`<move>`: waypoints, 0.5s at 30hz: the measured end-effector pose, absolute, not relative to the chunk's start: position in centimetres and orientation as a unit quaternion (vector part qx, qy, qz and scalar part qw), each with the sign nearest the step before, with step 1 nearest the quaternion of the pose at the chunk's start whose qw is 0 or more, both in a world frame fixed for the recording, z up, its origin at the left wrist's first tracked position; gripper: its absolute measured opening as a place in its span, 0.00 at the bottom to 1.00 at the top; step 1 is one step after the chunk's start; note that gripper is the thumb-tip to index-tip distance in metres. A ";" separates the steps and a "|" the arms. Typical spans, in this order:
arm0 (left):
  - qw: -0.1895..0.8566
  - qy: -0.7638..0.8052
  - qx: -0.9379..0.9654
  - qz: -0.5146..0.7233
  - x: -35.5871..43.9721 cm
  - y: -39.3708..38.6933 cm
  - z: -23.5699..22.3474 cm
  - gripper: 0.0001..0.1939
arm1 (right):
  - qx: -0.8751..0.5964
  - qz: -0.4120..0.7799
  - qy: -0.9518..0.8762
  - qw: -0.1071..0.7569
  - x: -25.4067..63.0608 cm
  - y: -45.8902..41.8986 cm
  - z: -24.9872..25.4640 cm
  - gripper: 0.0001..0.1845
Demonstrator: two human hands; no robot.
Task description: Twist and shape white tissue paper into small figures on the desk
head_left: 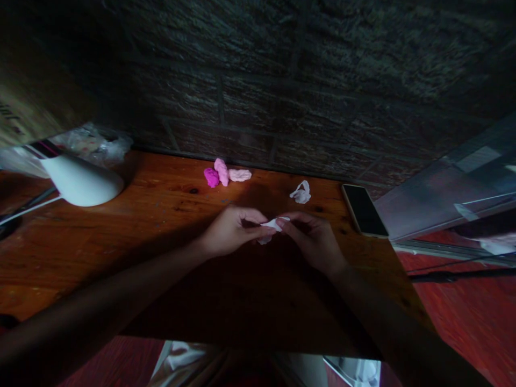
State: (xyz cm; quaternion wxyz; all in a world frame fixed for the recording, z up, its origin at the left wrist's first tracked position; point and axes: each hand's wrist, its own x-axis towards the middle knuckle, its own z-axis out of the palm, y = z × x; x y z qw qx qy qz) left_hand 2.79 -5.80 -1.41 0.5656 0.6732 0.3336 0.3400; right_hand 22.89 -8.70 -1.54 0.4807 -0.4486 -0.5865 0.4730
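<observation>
left hand (228, 232) and right hand (320, 243) pinch a white scrap (273, 224) in fingertip grip; a magenta lump (211, 178) lies at ten o'clock from it. a phone (365, 209) rests at three.

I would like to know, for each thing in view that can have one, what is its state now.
White piece, pinched at both ends
Left hand, fingers closed on one end
Right hand, fingers closed on the other
White scrap, lying crumpled
Pink lumps, three, lying bunched together
Phone, lying flat, screen dark
Plastic bag, crumpled
</observation>
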 end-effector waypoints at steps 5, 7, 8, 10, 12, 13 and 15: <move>0.593 0.309 0.660 0.343 2.9 -5.8 -1.2 0.10 | -0.466 0.452 -0.586 0.485 22.8 -8.7 -1.9 0.11; 0.587 0.308 0.667 0.341 2.9 -5.9 -1.2 0.10 | -0.461 0.457 -0.598 0.469 22.7 -8.7 -1.9 0.12; 0.581 0.309 0.671 0.341 2.9 -5.9 -1.2 0.10 | -0.458 0.457 -0.612 0.456 22.9 -8.7 -1.7 0.13; 0.567 0.313 0.679 0.347 2.8 -5.9 -1.2 0.11 | -0.466 0.428 -0.653 0.416 23.6 -8.6 -0.9 0.17; 0.555 0.319 0.682 0.354 2.8 -5.8 -1.4 0.10 | -0.526 0.325 -0.703 0.352 25.3 -8.4 0.6 0.23; 0.553 0.322 0.681 0.357 2.7 -5.7 -1.5 0.10 | -0.569 0.256 -0.718 0.308 26.5 -8.3 1.5 0.25; 0.559 0.325 0.672 0.360 2.7 -5.7 -1.6 0.09 | -0.648 0.131 -0.713 0.235 29.5 -8.0 3.0 0.22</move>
